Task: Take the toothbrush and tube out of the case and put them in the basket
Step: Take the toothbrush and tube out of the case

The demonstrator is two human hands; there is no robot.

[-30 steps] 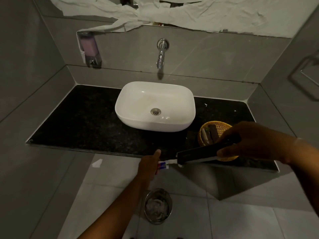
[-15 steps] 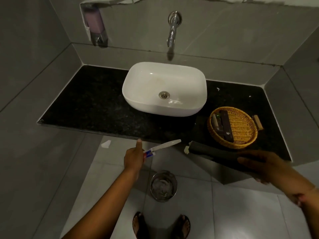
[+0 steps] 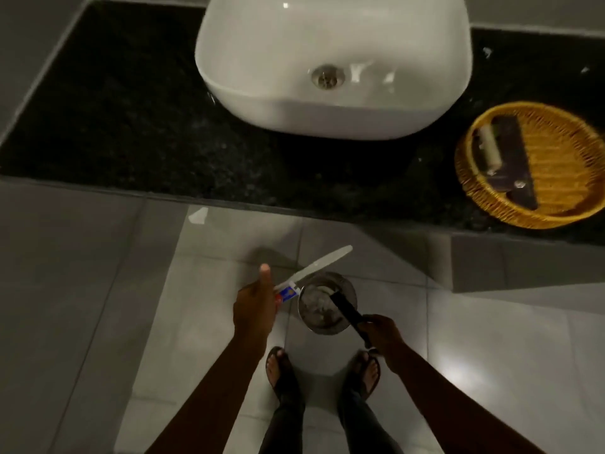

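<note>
White plastic toothbrush and a small tube are clear of the case and held together in the left hand, low over the floor tiles. The fingers are closed round both at their near ends, thumb raised; the tube shows only as a short printed stub beside the thumb. The toothbrush's long axis runs from the hand up and to the right, its free end pointing far-right, roughly toward the basket. Which end carries the bristles cannot be told from this view.

Black case is gripped at its near end by the closed right hand. Its long axis slants far-left, and its far end hangs over the mouth of a small metal bin on the floor between the hands. Whether it touches the bin's contents cannot be told.

Wicker basket sits on the dark counter, far and to the right of both hands, well apart from them, right of the white sink. It already holds a dark flat item and a pale roll on its left side; the right side is bare.

Judgement: the right hand is nearer the basket, but the left holds the goods, so the left must carry up and across to the far right.
</note>
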